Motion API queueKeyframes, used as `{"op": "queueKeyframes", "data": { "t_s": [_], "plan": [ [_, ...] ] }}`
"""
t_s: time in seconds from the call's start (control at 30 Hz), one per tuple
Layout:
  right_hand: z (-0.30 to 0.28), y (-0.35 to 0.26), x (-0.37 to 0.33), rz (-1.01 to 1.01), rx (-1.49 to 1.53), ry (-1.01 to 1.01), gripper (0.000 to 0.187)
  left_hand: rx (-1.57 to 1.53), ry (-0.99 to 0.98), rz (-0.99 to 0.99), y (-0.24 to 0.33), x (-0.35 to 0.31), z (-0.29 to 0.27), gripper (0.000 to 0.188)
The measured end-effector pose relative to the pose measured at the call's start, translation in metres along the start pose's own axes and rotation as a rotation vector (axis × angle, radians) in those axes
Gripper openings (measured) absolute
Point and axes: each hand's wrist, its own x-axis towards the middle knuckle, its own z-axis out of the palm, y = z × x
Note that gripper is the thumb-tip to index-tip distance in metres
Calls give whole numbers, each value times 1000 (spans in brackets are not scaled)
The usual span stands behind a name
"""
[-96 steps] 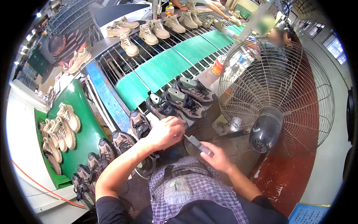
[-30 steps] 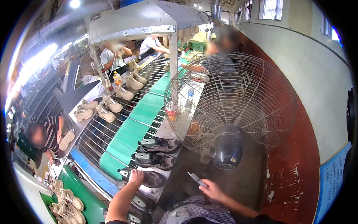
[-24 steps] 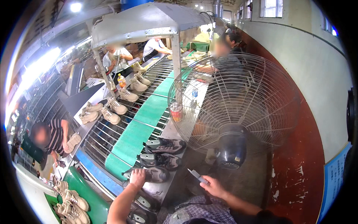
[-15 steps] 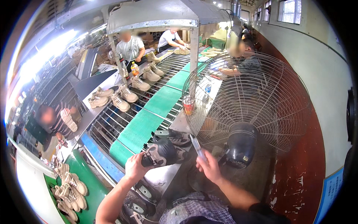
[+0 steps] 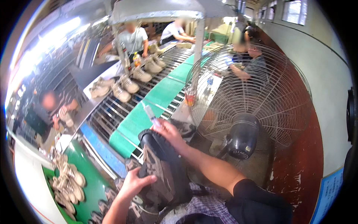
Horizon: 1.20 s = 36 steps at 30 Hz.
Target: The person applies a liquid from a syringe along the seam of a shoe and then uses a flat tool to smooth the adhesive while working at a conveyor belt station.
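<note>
A black-and-brown shoe [image 5: 164,170] is tilted up close to my body, its dark sole edge toward the top. My left hand [image 5: 135,183] grips it from the left, thumb pressed on its upper. Just beyond the shoe, my right hand [image 5: 168,133] is closed around a clear syringe [image 5: 150,114], which points up and left over the green belt. The right wrist passes close beside the shoe's raised end. Another dark shoe [image 5: 184,128] rests on the ledge behind my right hand and is partly hidden by it.
A roller conveyor with a green belt [image 5: 154,98] runs away from me, with tan boots [image 5: 121,92] along its left side. A large caged fan [image 5: 244,136] stands at the right. More tan shoes [image 5: 69,183] sit on a green surface at lower left. Several people work around the line.
My left hand has brought the shoe nearer to my body and turned it upright. My right hand has moved left with the syringe, over the far side of the shoe.
</note>
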Motion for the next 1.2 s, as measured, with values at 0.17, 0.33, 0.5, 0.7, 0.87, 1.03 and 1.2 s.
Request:
{"op": "queueKeyframes", "data": {
  "t_s": [0.17, 0.33, 0.5, 0.7, 0.87, 1.03, 1.2],
  "plan": [
    [-8, 46, -5, 319, 623, -29, 34, 263, -127, -49, -11, 5, -16, 76],
    [20, 59, -10, 353, 758, -181, 36, -754, 158, 236, -81, 61, -36, 55],
    [27, 86, -9, 147, 212, -108, 40, -1410, -130, 25, -98, 64, 23, 60],
    [29, 27, -27, 217, 21, -97, 42, -1101, 29, 72, -68, 27, 9, 64],
    [34, 2, -35, 205, -145, -177, 47, -952, 167, 98, -69, 12, 9, 65],
    [46, 15, -41, 133, -174, -231, 48, -1006, 196, 91, -71, -9, 6, 77],
    [63, 30, -48, 239, -176, -292, 47, -958, 321, 87, -92, -23, 9, 80]
  ]
}}
